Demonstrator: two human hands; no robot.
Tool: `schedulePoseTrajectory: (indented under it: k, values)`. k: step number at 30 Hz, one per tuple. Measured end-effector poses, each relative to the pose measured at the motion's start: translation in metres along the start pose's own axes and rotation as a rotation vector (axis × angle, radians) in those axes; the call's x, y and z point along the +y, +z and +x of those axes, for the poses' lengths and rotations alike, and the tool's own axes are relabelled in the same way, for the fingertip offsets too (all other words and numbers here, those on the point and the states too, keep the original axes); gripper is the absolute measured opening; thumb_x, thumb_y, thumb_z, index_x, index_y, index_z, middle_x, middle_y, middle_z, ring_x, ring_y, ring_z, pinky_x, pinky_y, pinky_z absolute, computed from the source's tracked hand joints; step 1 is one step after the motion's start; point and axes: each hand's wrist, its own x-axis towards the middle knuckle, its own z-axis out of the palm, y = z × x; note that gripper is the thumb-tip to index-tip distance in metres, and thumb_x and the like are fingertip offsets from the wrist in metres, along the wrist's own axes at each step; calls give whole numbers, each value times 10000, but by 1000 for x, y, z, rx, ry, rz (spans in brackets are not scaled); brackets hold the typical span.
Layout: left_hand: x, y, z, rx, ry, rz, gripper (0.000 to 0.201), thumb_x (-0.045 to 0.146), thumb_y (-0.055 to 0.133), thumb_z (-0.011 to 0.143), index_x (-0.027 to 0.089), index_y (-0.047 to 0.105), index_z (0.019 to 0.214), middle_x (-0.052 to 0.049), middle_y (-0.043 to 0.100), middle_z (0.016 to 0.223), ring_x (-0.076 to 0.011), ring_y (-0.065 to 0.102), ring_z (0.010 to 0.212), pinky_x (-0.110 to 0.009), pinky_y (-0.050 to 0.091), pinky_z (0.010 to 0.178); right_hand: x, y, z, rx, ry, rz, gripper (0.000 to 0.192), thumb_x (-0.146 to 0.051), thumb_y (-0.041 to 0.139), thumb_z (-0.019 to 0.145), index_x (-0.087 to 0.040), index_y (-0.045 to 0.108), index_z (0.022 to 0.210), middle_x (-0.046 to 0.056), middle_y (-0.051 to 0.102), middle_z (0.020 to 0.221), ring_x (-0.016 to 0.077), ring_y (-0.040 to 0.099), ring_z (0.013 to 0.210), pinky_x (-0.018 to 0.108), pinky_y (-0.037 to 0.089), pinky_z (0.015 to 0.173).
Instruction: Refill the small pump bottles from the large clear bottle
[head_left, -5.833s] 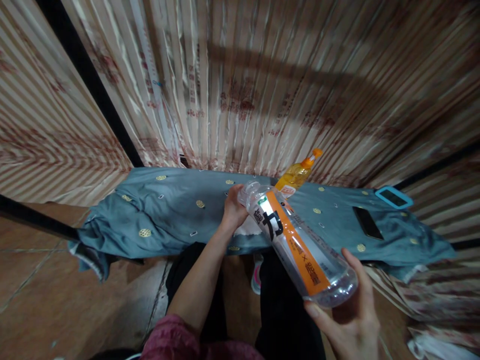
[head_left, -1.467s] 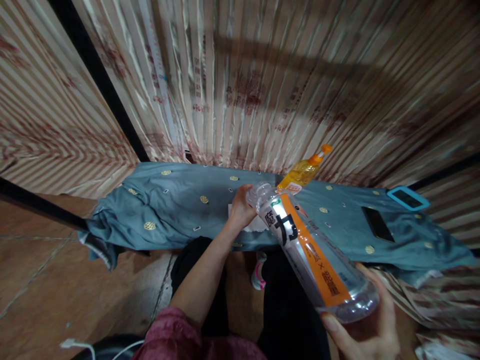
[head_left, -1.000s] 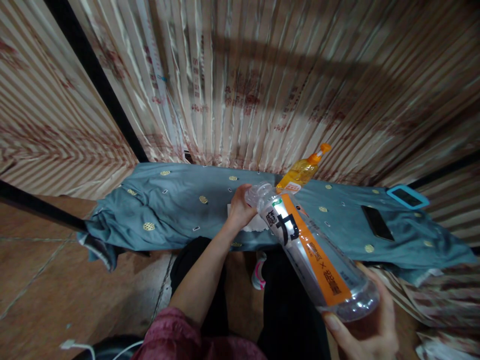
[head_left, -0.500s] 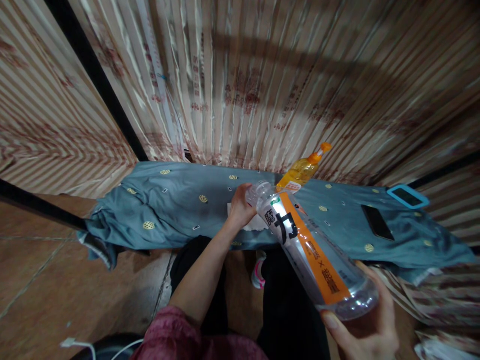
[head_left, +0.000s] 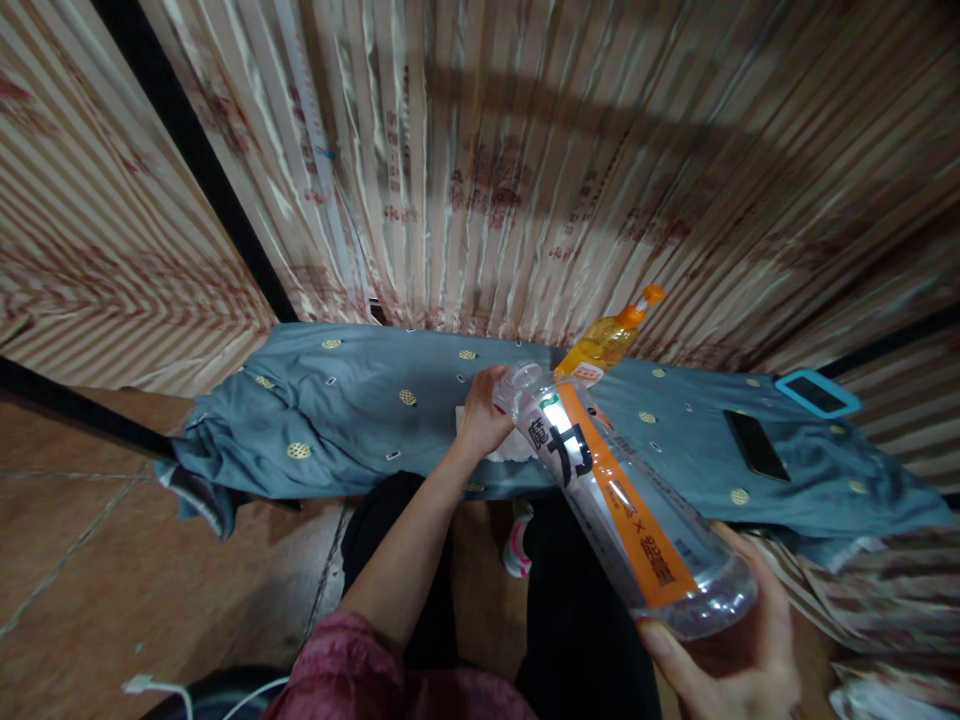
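Note:
A large clear plastic bottle (head_left: 630, 510) with an orange and silver label lies slanted across my view, neck to the upper left and base to the lower right. My right hand (head_left: 742, 640) is closed round its base, thumb on the near side. At the other end, my left hand (head_left: 484, 415) is closed at the bottle's neck, its fingers partly hidden. Under the left hand and the neck, a piece of white paper (head_left: 514, 447) lies on the cloth. Just behind the bottle stands a pump bottle (head_left: 600, 345) of yellow liquid with an orange top.
A blue-green cloth with pineapple prints (head_left: 360, 400) covers the narrow table. To the right lie a black phone (head_left: 755, 445) and a blue-framed device (head_left: 817, 393). Striped curtains (head_left: 487, 180) hang behind, with a black pole (head_left: 195, 160) at left. A white cable (head_left: 161, 688) shows at lower left.
The bottle has rolled slightly about its length, so the label's lettering sits a little lower. Both hands keep nearly the same place and hold.

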Motion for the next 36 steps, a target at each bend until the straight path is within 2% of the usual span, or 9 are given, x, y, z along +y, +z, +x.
schedulePoseTrajectory:
  k: [3, 7, 11, 14, 24, 27, 32, 36]
  values:
    - [-3, 0, 0, -5, -17, -34, 346, 350, 744, 835, 202, 640, 1130, -113, 715, 1154, -294, 675, 1114, -456, 549, 991, -3, 1, -1, 0, -1, -24, 1094, -543, 916, 532, -174, 492, 1470, 145, 588, 1308, 321, 576, 1161, 382, 508, 862]
    - [-8, 1, 0, -2, -38, -66, 273, 331, 682, 888, 209, 641, 1128, -106, 712, 1159, -283, 669, 1115, -452, 540, 1003, 7, -4, 2, -11, 8, -18, 1094, -514, 921, 536, -189, 480, 1483, 159, 580, 1354, 347, 581, 1194, 411, 503, 899]
    - [-10, 1, 0, -1, -48, -75, 276, 354, 679, 896, 204, 645, 1124, -110, 709, 1162, -283, 663, 1127, -449, 532, 1015, 17, -9, 6, -49, -50, -40, 1095, -452, 958, 466, -191, 523, 1437, 152, 609, 1294, 335, 627, 1098, 404, 531, 829]
    - [-10, 1, 0, -4, -60, -66, 276, 355, 686, 894, 211, 645, 1126, -103, 711, 1168, -282, 662, 1131, -449, 531, 1019, 15, -7, 4, -18, -32, -36, 1051, -509, 919, 538, -212, 501, 1456, 140, 603, 1311, 332, 607, 1152, 414, 530, 875]
    - [-7, 0, 0, 11, -40, -47, 258, 326, 688, 887, 215, 649, 1116, -99, 724, 1145, -282, 685, 1097, -460, 551, 998, -3, 3, -3, -14, 29, -22, 1068, -546, 906, 553, -203, 479, 1470, 144, 551, 1388, 342, 551, 1226, 418, 481, 939]
    - [-6, 0, 1, 9, -52, -39, 265, 343, 691, 889, 214, 650, 1117, -95, 723, 1144, -273, 680, 1099, -449, 550, 1001, 1, 1, -3, -22, 52, -20, 1089, -537, 904, 566, -216, 452, 1504, 150, 541, 1416, 347, 554, 1233, 411, 497, 912]
    - [-5, 1, 1, 4, -61, -45, 267, 369, 697, 888, 209, 652, 1097, -98, 723, 1140, -273, 679, 1090, -448, 550, 994, 15, -5, 0, -31, -27, -41, 1078, -499, 911, 570, -212, 460, 1506, 159, 562, 1392, 350, 579, 1210, 430, 520, 908]
    - [-7, 1, 1, 1, -63, -50, 270, 349, 706, 879, 210, 651, 1104, -97, 719, 1152, -276, 671, 1114, -447, 542, 1008, 12, -3, -2, -34, -21, -34, 1078, -505, 908, 577, -206, 453, 1508, 159, 558, 1393, 347, 575, 1208, 426, 518, 902]
